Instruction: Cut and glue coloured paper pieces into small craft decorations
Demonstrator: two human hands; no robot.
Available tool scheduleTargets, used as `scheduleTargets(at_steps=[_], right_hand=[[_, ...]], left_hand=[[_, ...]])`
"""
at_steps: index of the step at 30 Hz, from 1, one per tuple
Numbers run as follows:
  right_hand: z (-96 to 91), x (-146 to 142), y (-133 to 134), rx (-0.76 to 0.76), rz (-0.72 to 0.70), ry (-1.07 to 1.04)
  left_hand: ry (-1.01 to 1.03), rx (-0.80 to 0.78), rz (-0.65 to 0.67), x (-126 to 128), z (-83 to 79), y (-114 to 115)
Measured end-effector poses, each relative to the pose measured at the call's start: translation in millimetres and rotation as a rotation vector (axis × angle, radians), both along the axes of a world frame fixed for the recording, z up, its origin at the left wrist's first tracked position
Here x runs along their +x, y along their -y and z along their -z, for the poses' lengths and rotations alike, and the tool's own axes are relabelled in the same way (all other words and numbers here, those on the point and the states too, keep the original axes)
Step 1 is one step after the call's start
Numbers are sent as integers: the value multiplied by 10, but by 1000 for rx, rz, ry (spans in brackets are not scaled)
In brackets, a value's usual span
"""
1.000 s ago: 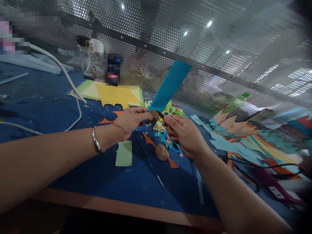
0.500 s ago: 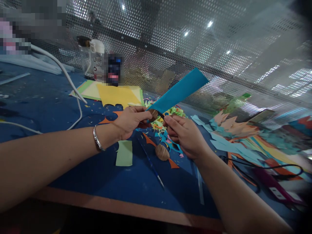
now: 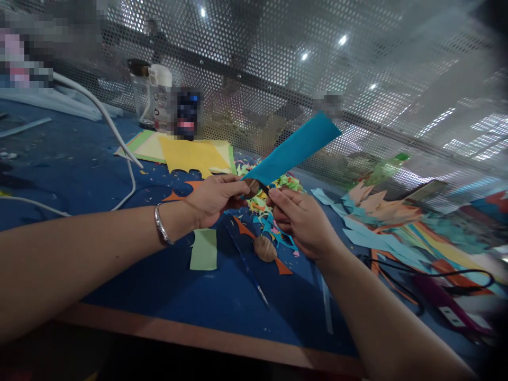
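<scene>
My left hand, with a silver bangle at the wrist, pinches a round wood-grain disc against the lower end of a blue paper strip. The strip slants up to the right in the air. My right hand is closed round a slim dark tool whose tip meets the disc's edge; its kind is mostly hidden by the fingers. On the table below lie a second wood-grain disc, orange paper scraps, a blue paintbrush and a pale green paper piece.
Behind my hands is a heap of coloured paper scraps. Yellow paper, bottles and a phone stand or lie farther back. To the right are cut paper pieces and a purple power strip. A perforated metal screen rises behind.
Both hands and the blue strip stay almost where they were, with only a tiny shift in the view. The grip on the disc and tool is the same.
</scene>
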State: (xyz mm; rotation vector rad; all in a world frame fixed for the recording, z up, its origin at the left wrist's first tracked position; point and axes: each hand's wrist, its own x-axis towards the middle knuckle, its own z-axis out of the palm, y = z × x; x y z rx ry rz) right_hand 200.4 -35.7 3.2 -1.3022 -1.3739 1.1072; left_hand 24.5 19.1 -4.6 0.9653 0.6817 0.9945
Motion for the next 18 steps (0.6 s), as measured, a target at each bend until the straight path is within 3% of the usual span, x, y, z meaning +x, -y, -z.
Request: scheduleTargets(at_steps=[18], right_hand=[[-29,-33,-4,2,9,-2]], left_hand=[[42,17,43,6,38,-9]])
